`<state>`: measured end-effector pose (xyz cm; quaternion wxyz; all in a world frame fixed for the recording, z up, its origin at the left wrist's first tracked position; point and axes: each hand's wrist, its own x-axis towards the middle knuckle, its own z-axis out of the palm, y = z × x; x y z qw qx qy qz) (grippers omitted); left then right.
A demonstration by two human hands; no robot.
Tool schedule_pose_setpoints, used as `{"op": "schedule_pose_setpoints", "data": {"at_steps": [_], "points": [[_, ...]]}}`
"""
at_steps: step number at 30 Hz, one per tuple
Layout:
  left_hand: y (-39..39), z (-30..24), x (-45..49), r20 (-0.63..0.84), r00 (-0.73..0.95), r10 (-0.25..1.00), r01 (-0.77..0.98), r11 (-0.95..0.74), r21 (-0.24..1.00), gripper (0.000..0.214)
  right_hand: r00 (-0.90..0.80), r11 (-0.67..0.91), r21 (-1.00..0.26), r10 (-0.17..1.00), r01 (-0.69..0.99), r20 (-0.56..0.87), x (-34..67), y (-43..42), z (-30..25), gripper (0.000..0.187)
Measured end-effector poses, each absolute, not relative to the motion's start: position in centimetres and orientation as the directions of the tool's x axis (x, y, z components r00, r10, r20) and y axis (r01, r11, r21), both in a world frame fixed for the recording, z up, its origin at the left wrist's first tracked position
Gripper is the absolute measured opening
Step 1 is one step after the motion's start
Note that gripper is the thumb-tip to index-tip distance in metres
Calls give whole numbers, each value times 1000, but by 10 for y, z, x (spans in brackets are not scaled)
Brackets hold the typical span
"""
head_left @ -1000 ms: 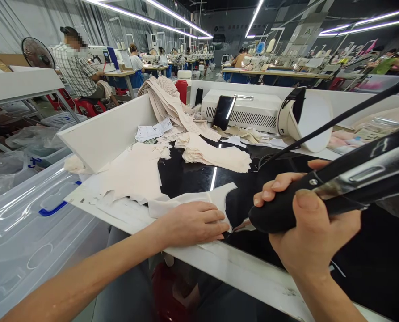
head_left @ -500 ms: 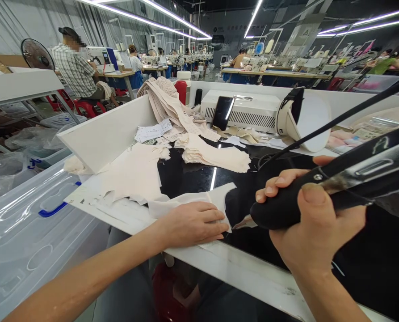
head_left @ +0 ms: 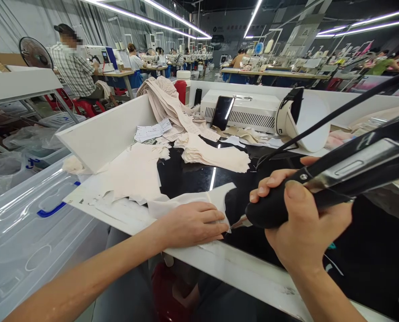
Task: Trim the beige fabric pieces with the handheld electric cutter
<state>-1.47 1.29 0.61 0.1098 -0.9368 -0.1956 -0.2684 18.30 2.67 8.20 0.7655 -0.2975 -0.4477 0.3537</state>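
My left hand [head_left: 197, 223] lies flat, fingers stretched, on a pale piece of fabric [head_left: 216, 197] near the front edge of the black work surface [head_left: 186, 180]. Wrapped around a thick black corded hand tool [head_left: 273, 212] is my right hand [head_left: 306, 228], with a metal lever showing along the tool's body. The tool's narrow metal tip [head_left: 241, 222] points left, at the fabric's right corner beside my left fingertips. I cannot tell whether it touches the cloth. A larger cream fabric piece [head_left: 135, 172] spreads to the left, and a stack of cream cut pieces [head_left: 216, 154] lies behind.
A white box machine [head_left: 249, 112] with a phone [head_left: 223, 112] leaning on it stands at the back. A white partition [head_left: 108, 132] rises at left, above a clear plastic bin [head_left: 35, 241]. The tool's black cord [head_left: 333, 120] crosses the right side. A person [head_left: 72, 67] sits farther off.
My right hand and the tool have shifted slightly left, bringing the metal tip nearer the fabric's corner. My left hand and the cloth have stayed in place.
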Motion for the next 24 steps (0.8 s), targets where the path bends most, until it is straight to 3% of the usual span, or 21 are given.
{"op": "schedule_pose_setpoints", "data": {"at_steps": [11,15,24], "points": [[14,3,-16,519,792,322,425,-901,-90,22,318,575,-757,813,-311,488,183,27,81,46],[13,3,-19,523,773,359,433,-901,-21,25,320,565,-767,819,-303,477,182,27,81,40],[9,5,-26,524,731,437,460,-883,94,26,284,561,-771,824,-300,490,185,16,78,51]]}}
